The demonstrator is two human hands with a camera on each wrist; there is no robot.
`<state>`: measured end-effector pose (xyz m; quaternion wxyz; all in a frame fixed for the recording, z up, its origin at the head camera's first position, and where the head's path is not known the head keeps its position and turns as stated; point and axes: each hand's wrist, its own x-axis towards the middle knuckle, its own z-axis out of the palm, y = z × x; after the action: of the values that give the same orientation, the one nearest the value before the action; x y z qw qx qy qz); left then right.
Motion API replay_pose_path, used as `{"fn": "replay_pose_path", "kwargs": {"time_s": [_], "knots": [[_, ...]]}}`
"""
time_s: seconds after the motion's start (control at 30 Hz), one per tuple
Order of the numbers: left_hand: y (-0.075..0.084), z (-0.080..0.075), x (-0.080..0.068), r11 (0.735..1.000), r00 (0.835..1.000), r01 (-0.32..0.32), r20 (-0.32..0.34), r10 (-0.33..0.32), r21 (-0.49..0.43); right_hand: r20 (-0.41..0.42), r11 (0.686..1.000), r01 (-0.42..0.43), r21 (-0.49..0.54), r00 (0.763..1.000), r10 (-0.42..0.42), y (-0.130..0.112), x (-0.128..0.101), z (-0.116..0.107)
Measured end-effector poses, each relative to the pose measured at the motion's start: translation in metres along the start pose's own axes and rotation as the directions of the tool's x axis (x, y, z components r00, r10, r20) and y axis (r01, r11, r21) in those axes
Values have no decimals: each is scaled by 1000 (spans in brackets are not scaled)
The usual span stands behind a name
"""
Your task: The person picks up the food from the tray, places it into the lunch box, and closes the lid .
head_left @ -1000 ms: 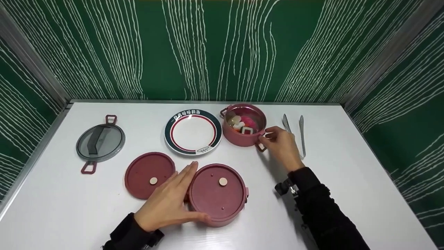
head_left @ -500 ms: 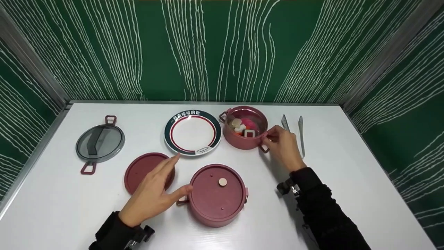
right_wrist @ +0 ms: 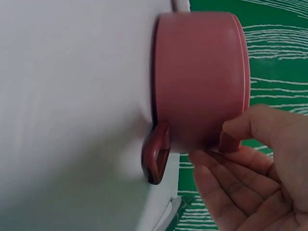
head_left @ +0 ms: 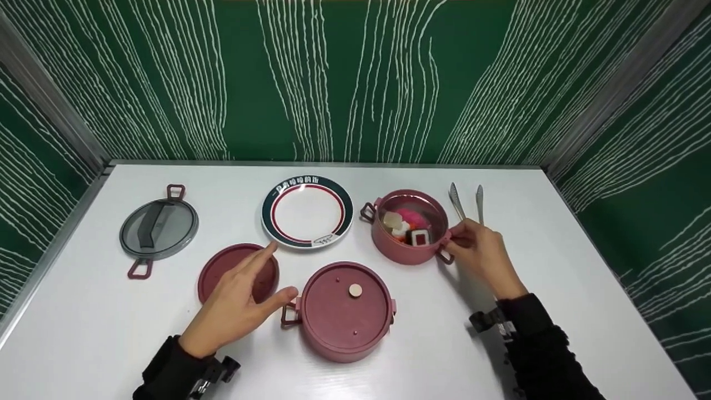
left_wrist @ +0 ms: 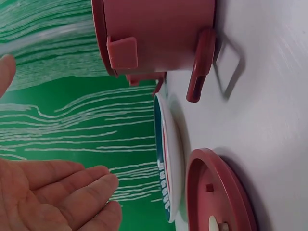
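My right hand (head_left: 483, 253) pinches the side tab of a small red pot (head_left: 405, 253) between thumb and fingers. That pot has no lid on. Inside it lie several food-like pieces, among them a square sushi roll (head_left: 419, 238) with a dark rim and a pink piece (head_left: 410, 216). In the right wrist view the thumb (right_wrist: 245, 120) lies over the tab beside the pot's wall (right_wrist: 199, 72). My left hand (head_left: 233, 305) hovers with fingers spread above a red lid (head_left: 222, 264), partly covering it. Just right of it stands a lidded red pot (head_left: 344, 316), untouched.
A white plate (head_left: 307, 214) with a dark green rim lies at the back middle. On the far left rests a grey see-through lid (head_left: 166, 239) with red loop handles. Metal tongs (head_left: 480, 203) lie behind my right hand. Green patterned walls (head_left: 355, 83) enclose the table.
My left hand has left the lidded pot and moved left. My right hand has drawn the small open pot to the right and nearer, away from the plate.
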<state>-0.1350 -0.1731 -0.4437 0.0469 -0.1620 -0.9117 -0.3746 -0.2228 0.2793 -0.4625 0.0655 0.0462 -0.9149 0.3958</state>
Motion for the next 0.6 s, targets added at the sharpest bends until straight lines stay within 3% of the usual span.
{"fn": "replay_pose_path", "kwargs": {"time_s": [0.37,0.6], "knots": [[-10,-8,1,999,999,33,15,-33,12,82,999,33,18,996,-35,16,-25,-22],[-20,-12,3,998,999,50,14,-50,27,118,997,53,50,991,-59,26,-29,-31]]}}
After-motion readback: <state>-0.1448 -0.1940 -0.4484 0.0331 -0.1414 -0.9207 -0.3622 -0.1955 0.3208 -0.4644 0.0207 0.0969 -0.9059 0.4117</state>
